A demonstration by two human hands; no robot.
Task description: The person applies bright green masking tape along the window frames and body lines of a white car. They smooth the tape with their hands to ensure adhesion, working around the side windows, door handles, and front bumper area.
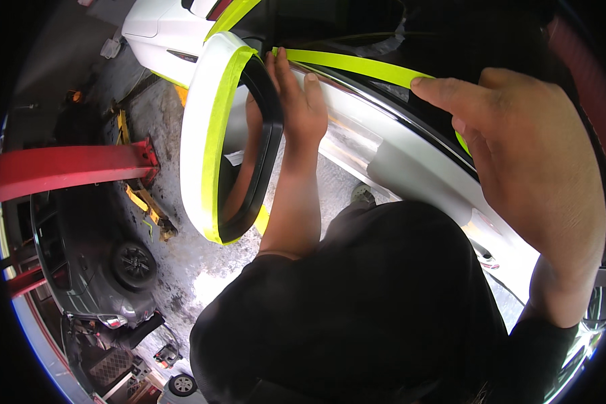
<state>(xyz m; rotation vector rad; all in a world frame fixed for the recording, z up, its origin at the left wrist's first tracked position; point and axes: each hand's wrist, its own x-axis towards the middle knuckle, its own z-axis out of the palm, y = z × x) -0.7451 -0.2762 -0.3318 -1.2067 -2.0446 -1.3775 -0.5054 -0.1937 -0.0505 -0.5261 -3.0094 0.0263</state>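
Note:
A strip of bright yellow-green masking tape (353, 64) stretches along the bottom of the white car's side window, above the dark window trim (390, 99). My right hand (528, 148) pinches its right part between thumb and fingers; more tape shows below the fingers, the rest hidden by the hand. My left hand (301, 108) reaches up behind the side mirror (209, 135), fingers stretched out and fingertips against the tape's left end at the door. The mirror's white housing has the same tape around its edge, beside the black rim and glass.
The white car door (411, 161) runs diagonally in front of me. To the left stand a red lift post (81, 172) and a yellow lift arm (151, 209). A dark car (91, 256) and a loose wheel (182, 385) are at the lower left. My shoe (363, 195) rests on the stained floor.

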